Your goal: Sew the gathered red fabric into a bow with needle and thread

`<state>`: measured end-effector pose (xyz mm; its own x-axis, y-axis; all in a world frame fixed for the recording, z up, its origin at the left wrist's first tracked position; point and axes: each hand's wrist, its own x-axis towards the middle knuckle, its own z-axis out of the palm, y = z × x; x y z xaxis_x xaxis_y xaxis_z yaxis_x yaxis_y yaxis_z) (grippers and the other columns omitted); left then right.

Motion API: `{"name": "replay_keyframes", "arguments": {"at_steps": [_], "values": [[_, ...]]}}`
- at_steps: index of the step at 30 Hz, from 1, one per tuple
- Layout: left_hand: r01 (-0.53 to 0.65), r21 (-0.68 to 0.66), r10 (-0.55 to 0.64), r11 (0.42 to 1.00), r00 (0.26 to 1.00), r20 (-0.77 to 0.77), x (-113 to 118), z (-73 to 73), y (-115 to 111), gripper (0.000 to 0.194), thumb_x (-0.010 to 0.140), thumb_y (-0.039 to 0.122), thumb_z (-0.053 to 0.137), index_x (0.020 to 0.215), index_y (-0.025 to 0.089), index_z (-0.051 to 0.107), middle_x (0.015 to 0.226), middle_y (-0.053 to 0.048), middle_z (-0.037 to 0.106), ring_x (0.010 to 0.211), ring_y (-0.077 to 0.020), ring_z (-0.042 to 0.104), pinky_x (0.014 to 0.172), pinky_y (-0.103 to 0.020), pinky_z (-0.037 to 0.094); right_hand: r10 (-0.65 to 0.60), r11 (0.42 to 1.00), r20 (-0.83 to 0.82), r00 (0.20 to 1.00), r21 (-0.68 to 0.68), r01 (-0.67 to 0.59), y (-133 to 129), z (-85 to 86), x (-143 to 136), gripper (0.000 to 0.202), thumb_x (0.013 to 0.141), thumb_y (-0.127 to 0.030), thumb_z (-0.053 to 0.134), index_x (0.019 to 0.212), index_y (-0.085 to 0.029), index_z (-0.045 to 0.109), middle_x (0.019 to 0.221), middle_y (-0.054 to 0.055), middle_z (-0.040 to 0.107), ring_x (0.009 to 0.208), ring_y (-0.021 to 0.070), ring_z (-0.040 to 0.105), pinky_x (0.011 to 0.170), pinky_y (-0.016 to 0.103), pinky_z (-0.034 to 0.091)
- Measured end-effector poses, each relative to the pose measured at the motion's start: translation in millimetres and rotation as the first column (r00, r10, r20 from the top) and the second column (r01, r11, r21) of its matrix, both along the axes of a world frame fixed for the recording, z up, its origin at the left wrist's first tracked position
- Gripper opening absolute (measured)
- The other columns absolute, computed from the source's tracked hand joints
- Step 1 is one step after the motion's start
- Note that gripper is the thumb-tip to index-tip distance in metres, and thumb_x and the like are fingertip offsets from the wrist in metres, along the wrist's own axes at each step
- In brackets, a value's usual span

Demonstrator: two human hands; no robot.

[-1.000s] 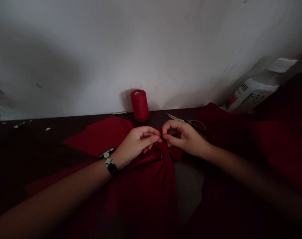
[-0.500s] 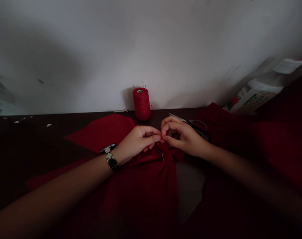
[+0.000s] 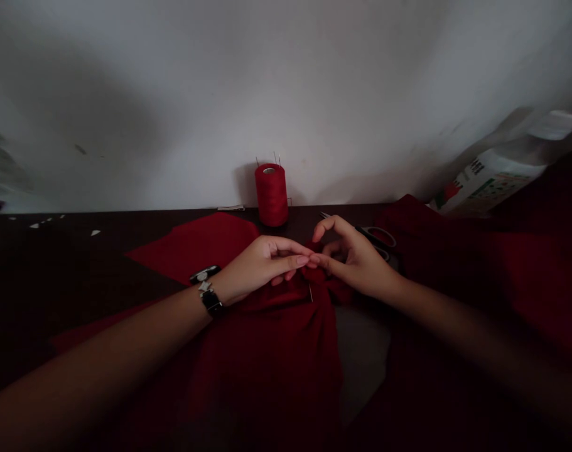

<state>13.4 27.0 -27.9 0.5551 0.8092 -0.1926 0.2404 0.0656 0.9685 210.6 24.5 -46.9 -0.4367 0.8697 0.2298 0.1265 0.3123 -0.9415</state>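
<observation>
My left hand [image 3: 276, 260], with a watch and bracelet at the wrist, pinches something too small to make out over the red cloth [image 3: 276, 351]. My right hand [image 3: 354, 257] meets it at the fingertips; its thumb touches the left fingertips while its index finger is raised and curved. What lies between the fingers is hidden. Just below them a thin needle [image 3: 311, 293] hangs or rests against the cloth. A red thread spool [image 3: 272, 196] with several needles stuck in its top stands upright behind the hands.
Scissors [image 3: 382, 237] lie partly behind my right hand. A flat red cloth piece [image 3: 191, 245] is at the left. A bottle [image 3: 493, 179] leans by the wall at the right. White scraps [image 3: 95, 233] dot the dark table.
My right index finger has lifted away from the pinch and spread upward. The left hand keeps its pinch. The whole view has shifted slightly.
</observation>
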Motion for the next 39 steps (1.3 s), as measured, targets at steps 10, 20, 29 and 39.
{"name": "replay_keyframes", "arguments": {"at_steps": [10, 20, 29, 39], "values": [[-0.011, -0.006, 0.012, 1.0, 1.0, 0.01, 0.8, -0.9, 0.6, 0.02, 0.086, 0.03, 0.061, 0.089, 0.013, 0.071, 0.056, 0.003, 0.055, 0.044, -0.0032, 0.039, 0.042, -0.015, 0.028, 0.022, 0.983, -0.081, 0.996, -0.181, -0.036, 4.0, 0.3, -0.4, 0.035, 0.073, -0.034, 0.074, 0.086, -0.022, 0.044, 0.082, -0.004, 0.047, 0.054, 0.0049, 0.05, 0.043, 0.018, 0.042], [-0.04, -0.011, 0.04, 0.999, 0.999, -0.016, -0.6, -4.3, 1.8, 0.024, 0.084, 0.033, 0.062, 0.092, 0.013, 0.072, 0.055, 0.001, 0.056, 0.044, -0.0041, 0.04, 0.04, -0.014, 0.031, 0.01, 0.98, -0.093, 0.996, -0.197, -0.028, 3.9, 0.6, 0.2, 0.038, 0.07, -0.037, 0.076, 0.084, -0.021, 0.045, 0.078, -0.005, 0.048, 0.052, 0.0044, 0.048, 0.042, 0.018, 0.04], [-0.053, -0.002, 0.053, 0.999, 0.998, -0.036, -0.5, -4.9, 1.4, 0.024, 0.083, 0.034, 0.064, 0.093, 0.014, 0.072, 0.053, 0.002, 0.057, 0.042, -0.0046, 0.041, 0.039, -0.015, 0.03, -0.003, 0.987, -0.062, 0.998, -0.163, -0.007, 3.3, -2.5, 0.8, 0.034, 0.072, -0.038, 0.074, 0.084, -0.022, 0.047, 0.075, -0.003, 0.051, 0.055, 0.0076, 0.05, 0.044, 0.02, 0.04], [-0.088, -0.044, 0.089, 0.995, 0.996, 0.024, 3.3, -3.8, 0.3, 0.015, 0.083, 0.025, 0.063, 0.088, 0.013, 0.071, 0.078, -0.004, 0.071, 0.047, -0.0032, 0.047, 0.038, -0.012, 0.032, 0.056, 0.985, -0.101, 0.993, -0.159, -0.071, 6.1, -2.4, 4.0, 0.017, 0.078, -0.02, 0.065, 0.086, -0.019, 0.05, 0.077, -0.004, 0.052, 0.054, 0.005, 0.052, 0.047, 0.018, 0.04]]}}
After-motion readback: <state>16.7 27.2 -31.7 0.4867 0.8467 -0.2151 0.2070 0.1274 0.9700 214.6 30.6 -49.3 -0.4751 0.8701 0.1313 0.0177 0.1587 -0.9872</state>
